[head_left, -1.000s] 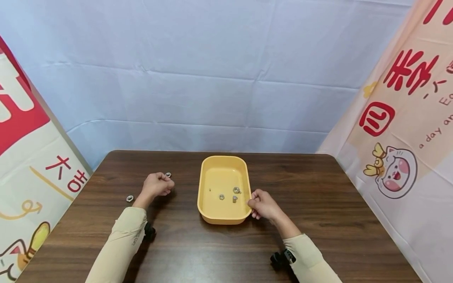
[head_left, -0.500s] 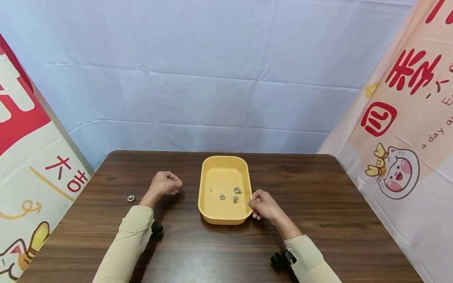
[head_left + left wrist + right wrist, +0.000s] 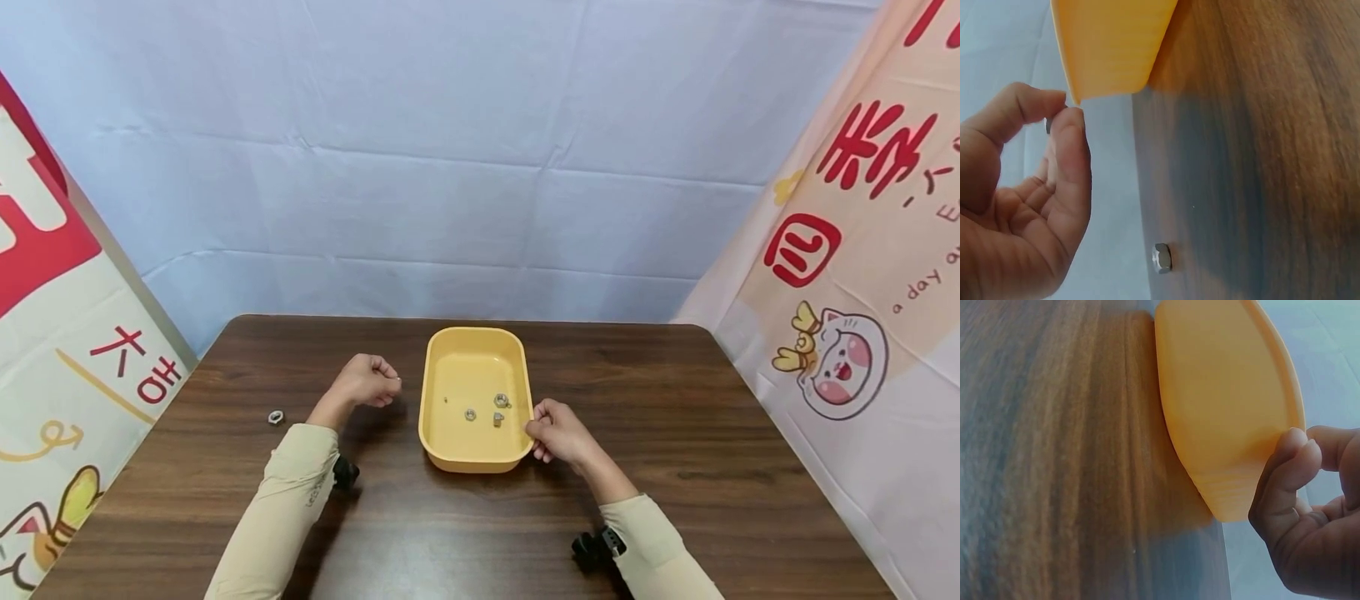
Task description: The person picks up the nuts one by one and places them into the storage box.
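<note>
My left hand (image 3: pixel 367 381) is raised over the table, left of the yellow plastic tray (image 3: pixel 480 461). Between thumb and fingertip it pinches a small metal nut (image 3: pixel 1047 125), mostly covered by the fingers in the left wrist view. My right hand (image 3: pixel 558 432) grips the tray's right rim, thumb and curled fingers on either side of the edge. Inside the tray lie a large hex nut (image 3: pixel 501 401), a smaller hex nut (image 3: pixel 470 414), a little metal fitting (image 3: pixel 498 419) and tiny bits.
Another hex nut (image 3: pixel 276 417) lies on the dark wooden table (image 3: pixel 637 383), left of my left forearm. A pale cloth (image 3: pixel 420 167) hangs behind the table's far edge, with printed banners at both sides.
My left hand has taken the far nut off the table and carried it right, toward the tray. The right hand stays on the rim.
</note>
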Available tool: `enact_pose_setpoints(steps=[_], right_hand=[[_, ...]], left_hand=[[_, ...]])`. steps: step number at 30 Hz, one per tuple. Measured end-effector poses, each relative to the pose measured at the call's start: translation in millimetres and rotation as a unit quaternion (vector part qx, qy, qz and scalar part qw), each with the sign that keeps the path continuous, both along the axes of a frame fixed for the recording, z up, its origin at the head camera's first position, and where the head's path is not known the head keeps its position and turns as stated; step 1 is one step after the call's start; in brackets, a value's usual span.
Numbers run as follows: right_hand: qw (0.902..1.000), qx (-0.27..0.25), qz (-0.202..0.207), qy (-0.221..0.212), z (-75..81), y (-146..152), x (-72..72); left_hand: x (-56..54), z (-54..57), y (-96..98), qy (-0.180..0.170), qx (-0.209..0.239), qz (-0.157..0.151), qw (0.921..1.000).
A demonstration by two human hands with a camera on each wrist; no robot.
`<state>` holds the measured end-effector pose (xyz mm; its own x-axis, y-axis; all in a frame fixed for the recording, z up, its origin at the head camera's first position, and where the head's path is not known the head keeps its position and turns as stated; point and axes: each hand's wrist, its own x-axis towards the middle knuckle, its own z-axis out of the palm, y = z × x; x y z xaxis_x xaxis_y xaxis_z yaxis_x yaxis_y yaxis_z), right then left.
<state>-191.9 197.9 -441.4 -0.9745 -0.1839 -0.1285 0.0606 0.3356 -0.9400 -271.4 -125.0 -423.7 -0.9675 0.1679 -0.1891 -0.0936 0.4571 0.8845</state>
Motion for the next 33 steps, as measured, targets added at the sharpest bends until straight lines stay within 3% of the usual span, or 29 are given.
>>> enact_pose_setpoints(steps=[9, 22, 27, 33], right_hand=[[0.9999, 0.004, 0.011, -0.007, 2.3, -0.1, -1.8], [0.9999, 0.002, 0.002, -0.01, 0.0, -1.4, 0.9], [1.0, 0.0, 0.001, -0.005, -1.4, -0.9, 2.8], [1.0, -0.005, 0.002, -0.004, 1.3, -0.6, 0.8]], left_hand=[[-5.4, 2.5, 7.6, 0.031, 0.027, -0.039, 0.9984], [-2.6, 11.7, 23.4, 0.026, 0.038, -0.061, 0.997], [-3.1, 12.8, 32.2, 0.03, 0.023, -0.066, 0.9971], [-4.3, 21.0, 39.7, 0.019, -0.007, -0.098, 0.995]])
